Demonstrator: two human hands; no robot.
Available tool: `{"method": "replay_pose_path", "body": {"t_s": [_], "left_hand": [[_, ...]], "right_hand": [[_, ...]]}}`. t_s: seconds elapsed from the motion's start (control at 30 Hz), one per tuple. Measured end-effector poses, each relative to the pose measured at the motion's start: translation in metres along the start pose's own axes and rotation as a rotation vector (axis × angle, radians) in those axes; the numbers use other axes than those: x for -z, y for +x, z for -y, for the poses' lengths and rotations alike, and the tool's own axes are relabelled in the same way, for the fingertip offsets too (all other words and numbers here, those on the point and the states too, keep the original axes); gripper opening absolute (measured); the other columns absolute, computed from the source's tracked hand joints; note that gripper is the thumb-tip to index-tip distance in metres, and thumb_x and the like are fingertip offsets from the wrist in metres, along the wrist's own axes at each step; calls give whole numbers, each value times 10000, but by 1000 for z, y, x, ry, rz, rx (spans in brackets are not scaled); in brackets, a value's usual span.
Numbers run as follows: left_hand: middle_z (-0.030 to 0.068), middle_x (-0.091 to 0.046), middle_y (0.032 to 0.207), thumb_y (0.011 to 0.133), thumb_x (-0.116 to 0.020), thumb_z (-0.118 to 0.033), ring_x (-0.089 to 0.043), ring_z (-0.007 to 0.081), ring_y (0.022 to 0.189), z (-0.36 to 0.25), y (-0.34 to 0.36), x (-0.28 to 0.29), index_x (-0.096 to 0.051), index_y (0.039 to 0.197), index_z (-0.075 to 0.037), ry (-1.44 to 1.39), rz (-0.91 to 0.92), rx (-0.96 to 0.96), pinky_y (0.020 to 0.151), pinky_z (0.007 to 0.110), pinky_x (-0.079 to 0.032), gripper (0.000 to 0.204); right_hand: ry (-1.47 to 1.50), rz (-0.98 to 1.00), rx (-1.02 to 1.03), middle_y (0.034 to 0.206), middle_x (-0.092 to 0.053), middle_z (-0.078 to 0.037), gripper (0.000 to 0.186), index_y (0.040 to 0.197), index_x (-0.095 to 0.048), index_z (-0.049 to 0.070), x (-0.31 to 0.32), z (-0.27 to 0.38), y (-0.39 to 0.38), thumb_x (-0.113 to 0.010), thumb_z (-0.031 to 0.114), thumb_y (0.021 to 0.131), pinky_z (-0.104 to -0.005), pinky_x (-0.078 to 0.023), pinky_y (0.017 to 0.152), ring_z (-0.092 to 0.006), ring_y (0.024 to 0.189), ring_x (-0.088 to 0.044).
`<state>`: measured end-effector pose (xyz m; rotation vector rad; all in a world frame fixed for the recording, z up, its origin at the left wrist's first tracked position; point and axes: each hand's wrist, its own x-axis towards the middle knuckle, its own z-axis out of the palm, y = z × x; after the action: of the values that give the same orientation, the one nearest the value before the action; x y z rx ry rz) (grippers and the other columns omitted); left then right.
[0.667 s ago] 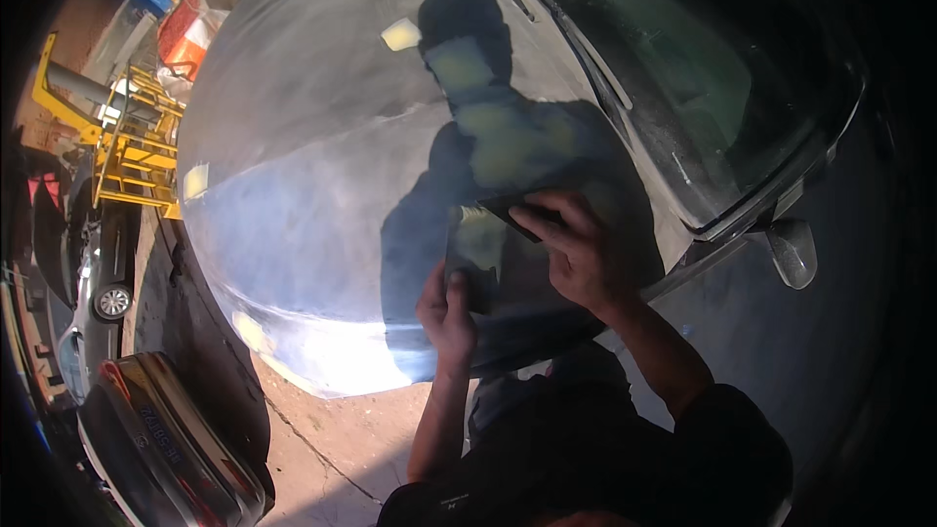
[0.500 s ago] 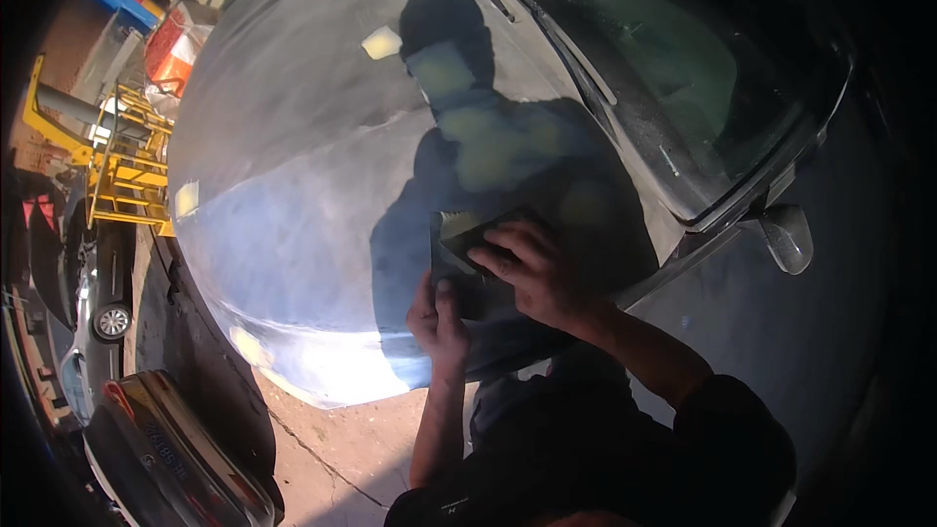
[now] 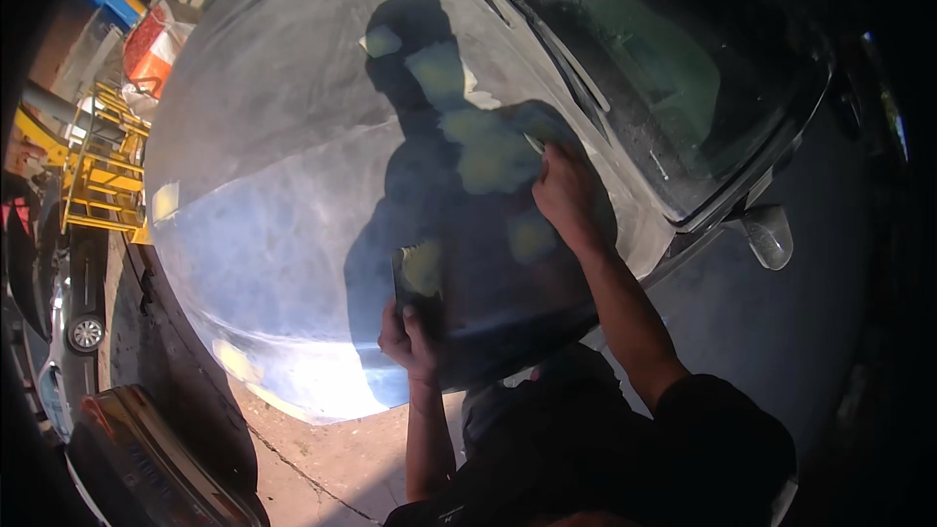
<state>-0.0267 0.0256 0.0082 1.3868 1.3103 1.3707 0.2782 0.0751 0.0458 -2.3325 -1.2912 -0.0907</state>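
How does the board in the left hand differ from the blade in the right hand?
The board shows a broad face; the blade shows only as a thin sliver. The board looks mostly dark, the blade pale. The board bears a yellowish smear; whether the blade does is too small to tell. Both are hand-held over the hood.

- The broad, curved grey metal car hood [image 3: 283, 205] spans the centre.
- The dark, sloping glass windshield [image 3: 654, 59] lies upper right, beside the hood; the rounded dark side mirror [image 3: 768, 237] sits below it.
- Irregular pale-yellow filler patches [image 3: 483, 151] lie on the hood, upper centre.
- The bare left hand [image 3: 408, 340], below centre, holds a flat, dark rectangular board [image 3: 427, 304].
- The bare right hand [image 3: 564, 190], right of centre, holds a thin, pale blade [image 3: 533, 143] near the patches.
- The yellow metal-bar frame [image 3: 102, 185] stands far left.
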Motion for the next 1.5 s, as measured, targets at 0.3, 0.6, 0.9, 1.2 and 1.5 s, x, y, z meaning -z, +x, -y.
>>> {"method": "replay_pose_path", "body": {"t_s": [0.3, 0.6, 0.9, 1.2, 1.5], "left_hand": [[162, -760, 893, 1038, -611, -262, -723, 220, 776, 16, 1, 7, -720, 1173, 34, -56, 57, -74, 722, 342, -560, 343], [111, -760, 913, 1048, -583, -272, -669, 175, 803, 10, 2, 12, -707, 1166, 59, -123, 97, -82, 735, 319, -542, 373], [142, -762, 909, 1048, -551, -275, -689, 197, 786, 4, 3, 13, -700, 1164, 67, -161, 54, -98, 704, 334, -549, 391], [153, -771, 929, 1038, -582, -268, -709, 208, 794, 18, -4, 18, -698, 1173, 68, -76, 61, -115, 707, 333, -557, 380], [164, -772, 934, 1040, -569, -276, -716, 212, 802, 17, -5, 18, -694, 1194, 74, -81, 55, -108, 721, 335, -564, 402]], "right_hand": [[-197, 57, -101, 1142, -674, -172, 350, 1262, -666, 94, -25, 31, 14, -589, 120, 921, -547, -551, 898, -393, 1086, -674], [-175, 26, -11, 1143, -603, -146, 440, 1237, -659, 45, -42, 66, -5, -681, 59, 797, -488, -546, 907, -383, 1085, -604], [-40, 57, 239, 1141, -611, -130, 524, 1314, -659, 56, -38, 93, -72, -676, -7, 793, -454, -522, 952, -360, 1100, -591], [-242, -101, -105, 1159, -644, -112, 415, 1293, -672, 132, -35, 29, -8, -625, 92, 882, -494, -576, 799, -367, 1073, -664], [-148, 14, -94, 1184, -646, -94, 438, 1260, -688, 123, -49, 80, -3, -634, 65, 829, -509, -560, 879, -375, 1097, -631]]}}
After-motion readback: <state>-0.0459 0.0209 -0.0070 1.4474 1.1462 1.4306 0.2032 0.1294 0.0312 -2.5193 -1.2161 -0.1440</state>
